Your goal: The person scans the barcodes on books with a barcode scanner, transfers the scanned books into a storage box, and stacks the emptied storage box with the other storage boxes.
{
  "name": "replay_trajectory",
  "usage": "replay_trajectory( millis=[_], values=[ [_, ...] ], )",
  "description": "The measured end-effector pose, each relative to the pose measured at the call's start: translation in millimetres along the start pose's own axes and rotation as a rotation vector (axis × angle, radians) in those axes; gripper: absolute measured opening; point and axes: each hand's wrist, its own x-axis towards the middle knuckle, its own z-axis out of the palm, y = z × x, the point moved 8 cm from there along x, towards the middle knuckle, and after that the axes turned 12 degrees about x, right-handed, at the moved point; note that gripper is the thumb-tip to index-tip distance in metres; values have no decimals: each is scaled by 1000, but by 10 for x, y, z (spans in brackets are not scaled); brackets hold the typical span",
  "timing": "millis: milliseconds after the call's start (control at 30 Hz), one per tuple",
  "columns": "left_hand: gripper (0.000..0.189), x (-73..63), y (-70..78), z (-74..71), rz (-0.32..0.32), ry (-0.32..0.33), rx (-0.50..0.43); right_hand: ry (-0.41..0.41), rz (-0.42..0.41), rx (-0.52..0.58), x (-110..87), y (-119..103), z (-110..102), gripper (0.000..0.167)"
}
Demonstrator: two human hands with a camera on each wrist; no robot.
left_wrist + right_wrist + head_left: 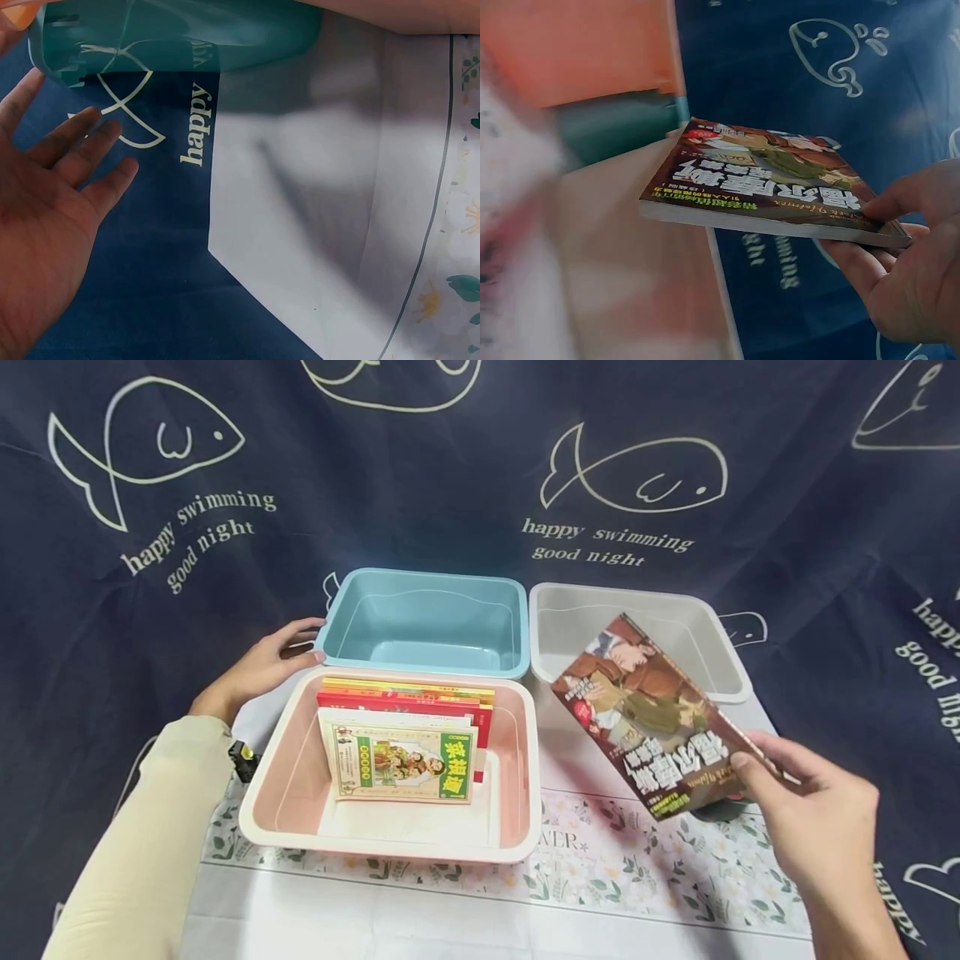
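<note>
In the head view my right hand (825, 810) pinches a brown paperback book (637, 710) by its lower corner, thumb on the cover. The book is tilted in the air, partly in front of the grey bin (738, 681). The right wrist view shows the same book (780, 169) with its pale page edge facing the camera. My left hand (258, 664) touches the left rim of the blue bin (427, 575); its fingers (90, 150) are spread and fairly straight in the left wrist view. Several books (405, 760) stand upright in the pink bin (255, 810).
The pink bin stands in front of the blue one, on a white tablecloth (375, 910) with a floral band. A dark round thing (720, 812) is mostly hidden beneath the held book. Behind the bins hangs a navy cloth (450, 485) with fish drawings.
</note>
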Motion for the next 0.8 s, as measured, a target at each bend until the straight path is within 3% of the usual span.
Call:
replay_trajectory(
  millis=[133,267,433,567,800],
  values=[
    [68,-3,7,-3,-3,3,-9,-44,-9,99,176,-179,157,25],
    [69,11,2,-6,-4,3,-7,-127,-68,34,350,-352,363,24],
    [69,19,2,0,-1,-1,-7,-271,-117,65,567,-497,668,23],
    [68,13,-9,-3,0,-4,-10,-320,-175,46,697,-625,913,23],
    [68,26,-27,11,-13,-9,-7,-423,-224,150,829,-836,1456,23]
  ],
)
